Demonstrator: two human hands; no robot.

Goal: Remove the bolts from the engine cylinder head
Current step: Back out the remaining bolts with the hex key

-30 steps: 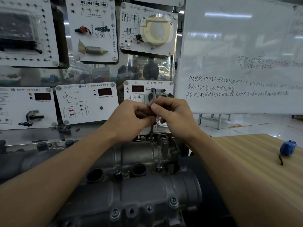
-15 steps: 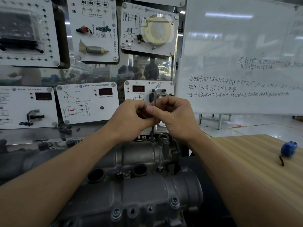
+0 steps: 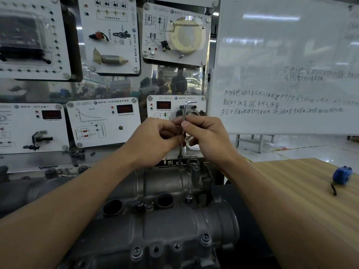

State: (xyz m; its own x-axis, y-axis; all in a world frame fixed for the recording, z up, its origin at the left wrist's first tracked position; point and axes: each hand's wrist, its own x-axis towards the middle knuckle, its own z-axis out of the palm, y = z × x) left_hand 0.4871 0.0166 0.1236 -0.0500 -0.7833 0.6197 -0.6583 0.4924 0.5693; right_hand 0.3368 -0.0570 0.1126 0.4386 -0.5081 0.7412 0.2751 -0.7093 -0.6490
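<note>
Both your left hand (image 3: 155, 140) and right hand (image 3: 207, 138) pinch the hex key (image 3: 184, 113) above the cylinder head (image 3: 161, 183). Tilting it may round the bolt (image 3: 179, 163).

1. The left hand (image 3: 155, 141) and right hand (image 3: 209, 138) are pinching an upright hex key (image 3: 184, 113) above the cylinder head (image 3: 165, 226).
2. The key's lower tip is meeting a bolt (image 3: 179, 163) at the cylinder head's far edge.
3. A blue tape measure (image 3: 341, 174) is lying on the surface (image 3: 301, 200), right of the cylinder head.

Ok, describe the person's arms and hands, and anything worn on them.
Both forearms are bare up to the frame's edge: no sleeves in view. The left hand and right hand wear no gloves, and no rings, watch or bracelet show. The right thumbnail is cut short.
</note>
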